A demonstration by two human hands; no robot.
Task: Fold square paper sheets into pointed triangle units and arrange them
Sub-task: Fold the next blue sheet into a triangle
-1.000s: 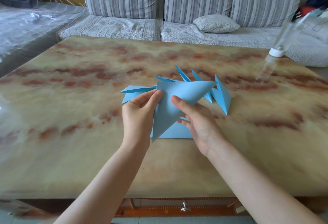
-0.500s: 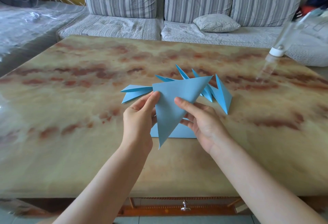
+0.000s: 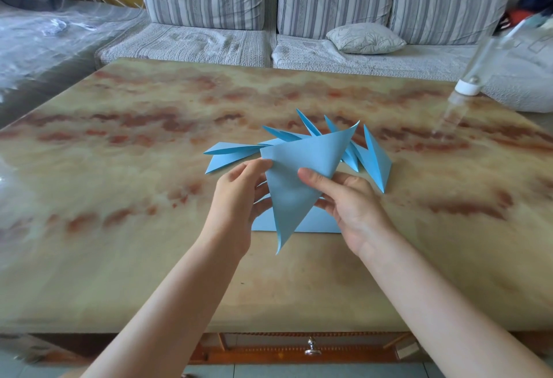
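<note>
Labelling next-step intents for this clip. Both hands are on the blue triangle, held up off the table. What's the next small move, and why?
Probably press the fold shut and crease it. The blue triangle is pinched between the left hand and right hand, but its upper right edge still bows open, curled rather than flat. The finished units on the table behind look sharply creased, so this one seems unfinished.

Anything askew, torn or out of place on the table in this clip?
Nothing stands out. Both hands hold a half-folded blue sheet above the flat sheets; finished units lie fanned on the table, none visibly torn.
</note>
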